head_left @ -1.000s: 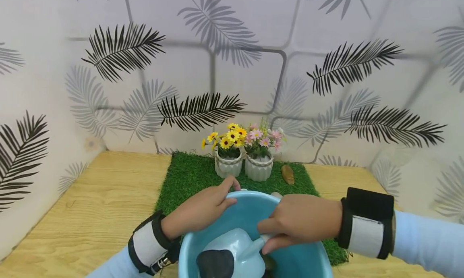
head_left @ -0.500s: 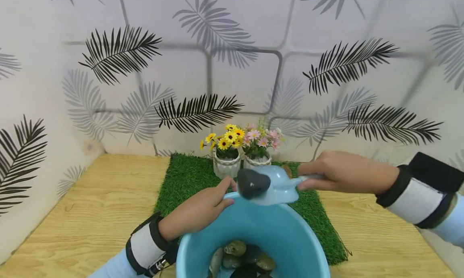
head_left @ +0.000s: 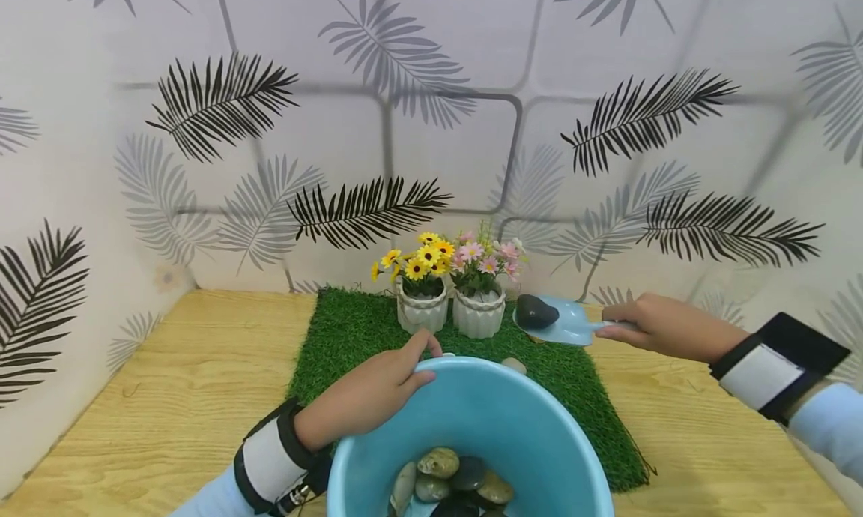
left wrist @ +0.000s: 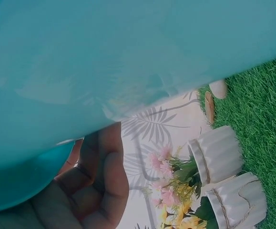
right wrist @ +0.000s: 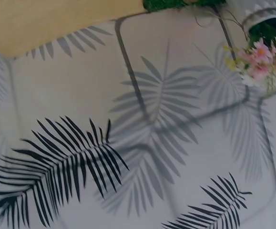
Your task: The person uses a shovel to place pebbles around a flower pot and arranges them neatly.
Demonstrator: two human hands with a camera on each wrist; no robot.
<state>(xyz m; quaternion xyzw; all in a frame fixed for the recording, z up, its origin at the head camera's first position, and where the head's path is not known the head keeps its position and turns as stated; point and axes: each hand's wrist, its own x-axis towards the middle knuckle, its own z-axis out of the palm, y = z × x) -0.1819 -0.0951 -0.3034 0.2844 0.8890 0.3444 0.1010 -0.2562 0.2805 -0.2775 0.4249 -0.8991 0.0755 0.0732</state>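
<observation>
My right hand [head_left: 664, 326] grips the handle of a small light-blue shovel [head_left: 573, 324] in the head view. On the shovel's blade lies one dark stone [head_left: 536, 312]. The shovel is held over the back right part of the green turf mat, beyond the bucket. At the front stands a blue bucket [head_left: 566, 419], its near side cut off by the frame. Several smooth stones [head_left: 438, 463] lie at its bottom. My left hand [head_left: 367, 389] holds the bucket's far-left rim, its fingers [left wrist: 114, 186] curled at the edge in the left wrist view. The right wrist view catches no hand.
Two white pots with yellow flowers [head_left: 428, 258] and pink flowers [head_left: 488, 258] stand at the back of the turf mat [head_left: 350, 322]. A pale stone [head_left: 514, 365] lies behind the bucket, and a brown stone [left wrist: 209, 107] farther back. Patterned wall [head_left: 458, 157] closes off the wooden table [head_left: 168, 382].
My right hand has lifted the shovel with the dark stone out of the bucket and carried it back and right, past the rim. The left hand has stayed at the rim.
</observation>
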